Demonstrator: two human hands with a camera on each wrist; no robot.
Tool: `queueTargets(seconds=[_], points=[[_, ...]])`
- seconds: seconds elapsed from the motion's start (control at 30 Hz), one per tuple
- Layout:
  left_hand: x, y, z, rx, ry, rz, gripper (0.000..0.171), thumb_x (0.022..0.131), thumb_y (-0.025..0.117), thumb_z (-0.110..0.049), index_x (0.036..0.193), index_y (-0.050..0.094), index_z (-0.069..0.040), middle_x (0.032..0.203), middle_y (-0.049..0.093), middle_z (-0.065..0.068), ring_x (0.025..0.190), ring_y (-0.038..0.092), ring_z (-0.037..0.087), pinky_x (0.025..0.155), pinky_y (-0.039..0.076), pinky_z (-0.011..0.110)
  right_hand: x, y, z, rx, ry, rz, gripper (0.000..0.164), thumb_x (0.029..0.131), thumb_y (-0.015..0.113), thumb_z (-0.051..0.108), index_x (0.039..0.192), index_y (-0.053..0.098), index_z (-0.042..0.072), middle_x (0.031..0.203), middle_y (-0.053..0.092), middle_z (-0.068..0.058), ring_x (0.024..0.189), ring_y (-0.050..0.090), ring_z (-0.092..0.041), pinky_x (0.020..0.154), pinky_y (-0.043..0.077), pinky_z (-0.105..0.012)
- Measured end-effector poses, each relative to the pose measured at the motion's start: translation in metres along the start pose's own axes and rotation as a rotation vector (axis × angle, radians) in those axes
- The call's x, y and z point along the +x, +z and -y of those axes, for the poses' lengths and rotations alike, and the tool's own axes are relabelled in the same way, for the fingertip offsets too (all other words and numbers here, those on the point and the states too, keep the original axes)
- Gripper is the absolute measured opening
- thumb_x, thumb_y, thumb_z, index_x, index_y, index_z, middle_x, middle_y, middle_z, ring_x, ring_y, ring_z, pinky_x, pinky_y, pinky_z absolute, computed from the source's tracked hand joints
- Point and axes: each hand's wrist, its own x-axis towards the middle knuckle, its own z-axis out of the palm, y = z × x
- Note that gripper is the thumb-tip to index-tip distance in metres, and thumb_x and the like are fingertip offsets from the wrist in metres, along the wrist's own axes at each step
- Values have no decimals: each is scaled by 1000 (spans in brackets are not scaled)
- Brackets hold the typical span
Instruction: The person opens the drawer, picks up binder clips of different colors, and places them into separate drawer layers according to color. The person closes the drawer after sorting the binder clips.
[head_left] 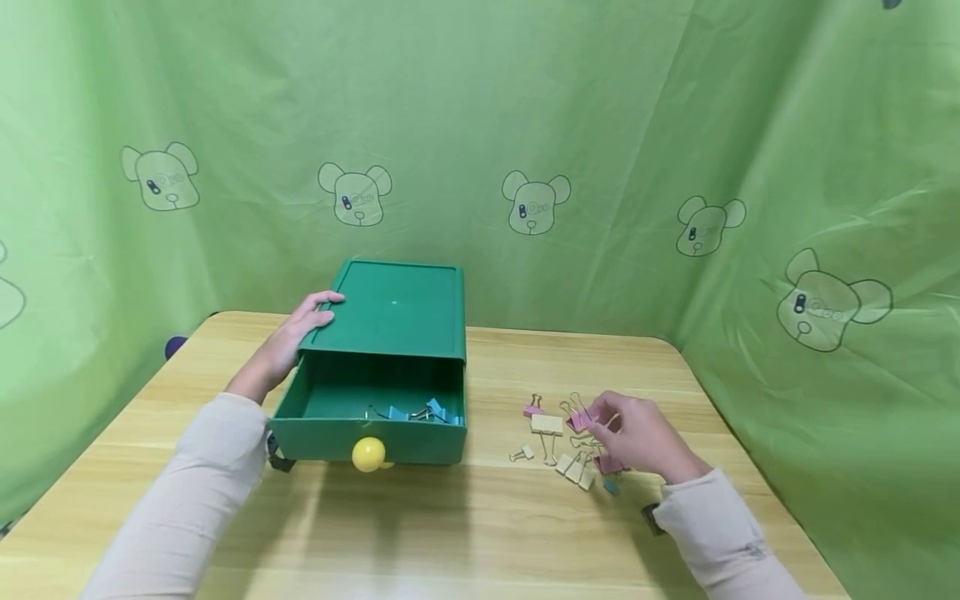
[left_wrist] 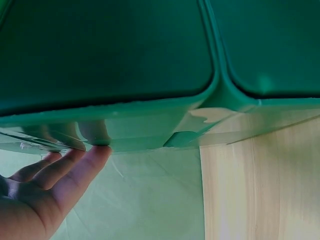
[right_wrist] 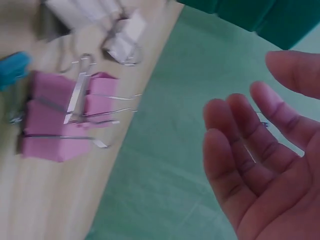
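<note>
My left hand [head_left: 288,337] rests against the left side of a green drawer box [head_left: 393,308], and its straight fingers touch the side wall in the left wrist view. The drawer [head_left: 318,437], with a yellow round knob [head_left: 368,455], is pulled out. Several blue binder clips [head_left: 442,412] lie inside it. Over the loose clips on the right is my right hand [head_left: 637,429], its fingertips close by a pink binder clip [head_left: 579,421]. Seen from the right wrist, its fingers are spread and hold nothing, beside pink clips [right_wrist: 50,120].
Cream binder clips [head_left: 547,424], a small pink clip [head_left: 534,407] and a blue-green clip [head_left: 612,486] lie scattered on the wooden table [head_left: 525,542] to the right of the drawer. A green curtain [head_left: 450,100] with bear heads hangs behind and along the sides.
</note>
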Motion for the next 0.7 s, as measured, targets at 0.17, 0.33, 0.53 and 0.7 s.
queueTargets(seconds=[0.17, 0.33, 0.53, 0.7], points=[[-1, 0, -2, -11, 3, 8, 49, 105, 30, -31, 148, 25, -10, 157, 9, 19, 136, 17, 46, 106, 18, 67, -9, 11, -13, 44, 37, 52, 13, 87, 67, 5, 98, 62, 1, 78, 60, -3, 63, 62, -15, 59, 52, -28], [-1, 1, -4, -20, 0, 12, 48, 105, 30, -31, 148, 25, -10, 157, 8, 19, 136, 18, 46, 106, 19, 67, -16, 17, -24, 4, 43, 82, 14, 81, 72, 3, 87, 59, 7, 76, 58, 0, 69, 56, -14, 63, 50, -30], [-1, 1, -3, -24, -2, 9, 48, 105, 30, -31, 148, 25, -10, 156, 9, 19, 136, 19, 47, 105, 20, 67, -23, 27, -37, -28, 1, 160, 20, 76, 75, 1, 84, 59, 8, 77, 58, 1, 72, 55, -14, 67, 50, -33], [-2, 1, -3, -20, 2, 9, 48, 105, 29, -31, 148, 25, -10, 156, 9, 19, 136, 18, 46, 105, 19, 68, -28, 35, -44, -25, 28, 198, 27, 72, 81, 5, 88, 60, 7, 78, 58, -2, 71, 54, -15, 67, 50, -34]])
